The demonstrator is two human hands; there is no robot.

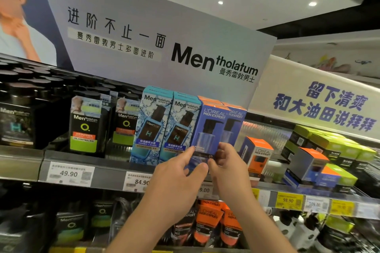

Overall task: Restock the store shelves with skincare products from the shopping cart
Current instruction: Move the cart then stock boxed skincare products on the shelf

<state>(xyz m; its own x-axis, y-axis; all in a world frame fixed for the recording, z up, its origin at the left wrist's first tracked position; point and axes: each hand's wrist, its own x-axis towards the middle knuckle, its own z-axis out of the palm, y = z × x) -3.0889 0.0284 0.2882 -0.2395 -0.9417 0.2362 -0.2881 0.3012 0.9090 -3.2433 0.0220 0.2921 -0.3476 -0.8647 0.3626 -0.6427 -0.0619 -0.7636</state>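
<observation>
At centre frame, on the top shelf [98, 176], I've got the blue L'Oréal box [209, 127] by its bottom end. My left hand [176, 172] pinches the lower left corner with thumb and forefinger; my right hand [228, 162] grips the lower right edge, fingers curled on it. To seat it well: keep it upright, slide it straight back, face flush with the 2 Mentholatum boxes [162, 125] touching it on the left, label forward. The second L'Oréal box [236, 121] sits just behind it to the right; don't knock it. The box base sits at the shelf lip, above the price tag rail. Cart isn't in view.
</observation>
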